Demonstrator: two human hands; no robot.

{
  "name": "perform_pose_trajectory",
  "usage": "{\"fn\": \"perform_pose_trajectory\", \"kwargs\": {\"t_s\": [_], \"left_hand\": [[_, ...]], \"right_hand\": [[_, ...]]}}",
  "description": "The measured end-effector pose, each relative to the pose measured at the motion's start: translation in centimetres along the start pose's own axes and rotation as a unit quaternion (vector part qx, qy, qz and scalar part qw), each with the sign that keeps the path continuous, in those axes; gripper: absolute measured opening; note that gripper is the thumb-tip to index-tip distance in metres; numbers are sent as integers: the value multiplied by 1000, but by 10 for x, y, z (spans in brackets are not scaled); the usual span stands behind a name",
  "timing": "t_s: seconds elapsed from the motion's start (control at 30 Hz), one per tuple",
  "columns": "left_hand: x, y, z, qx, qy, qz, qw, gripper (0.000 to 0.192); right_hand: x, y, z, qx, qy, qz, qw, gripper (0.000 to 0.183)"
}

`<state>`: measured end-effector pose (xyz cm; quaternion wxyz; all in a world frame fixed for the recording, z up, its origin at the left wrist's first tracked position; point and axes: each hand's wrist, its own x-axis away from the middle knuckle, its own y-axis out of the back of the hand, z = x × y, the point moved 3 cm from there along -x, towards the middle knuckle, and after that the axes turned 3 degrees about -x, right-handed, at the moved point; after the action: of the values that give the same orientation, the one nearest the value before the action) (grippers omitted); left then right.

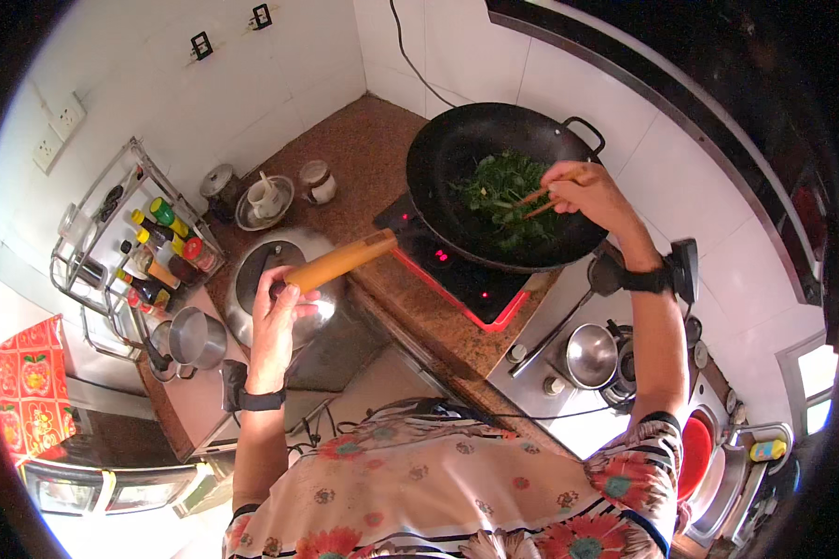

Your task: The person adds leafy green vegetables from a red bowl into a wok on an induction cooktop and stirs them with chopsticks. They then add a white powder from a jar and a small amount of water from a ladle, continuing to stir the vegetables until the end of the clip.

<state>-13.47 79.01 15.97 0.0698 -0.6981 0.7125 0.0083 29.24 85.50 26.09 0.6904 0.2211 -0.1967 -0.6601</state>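
Note:
A large black wok (437, 164) sits tilted on a lit induction cooktop (454, 279). Leafy greens (500, 185) lie in the bottom of the wok. My right hand (580, 192) reaches over the wok's right side and grips a pair of wooden chopsticks (535, 202), whose tips are among the greens. My left hand (280, 311) is closed around the outer end of a wooden handle (342, 262), which extends toward the wok's left rim. A domed steel lid (252, 307) with a dark panel lies behind and below that hand.
A rack of sauce bottles (161, 258) stands at left, above a small steel pot (197, 339). Behind the lid are a dish with a cup (266, 199) and a lidded jar (318, 182). A steel bowl (591, 356) rests on the stove at right. A red basin (694, 458) is farther right.

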Motion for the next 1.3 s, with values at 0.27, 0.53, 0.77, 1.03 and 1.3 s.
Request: {"fn": "perform_pose_trajectory", "kwargs": {"t_s": [0.27, 0.53, 0.77, 1.03, 1.3], "left_hand": [[-4, -1, -2, 7, -5, -5, 1000, 35], [1, -7, -13, -5, -26, 1, 1000, 33], [7, -9, -11, 7, -32, 11, 999, 32], [7, -9, -9, 21, -19, -2, 1000, 28], [3, -7, -9, -11, -22, 1, 1000, 32]], "right_hand": [[19, 8, -23, -98, 35, 53, 993, 15], [-20, 62, -61, -77, 85, -199, 973, 22], [-35, 7, -80, -35, 66, -53, 996, 26], [-19, 37, -50, 24, 24, -152, 988, 20], [-43, 20, -37, 7, 45, -146, 988, 23]]}}
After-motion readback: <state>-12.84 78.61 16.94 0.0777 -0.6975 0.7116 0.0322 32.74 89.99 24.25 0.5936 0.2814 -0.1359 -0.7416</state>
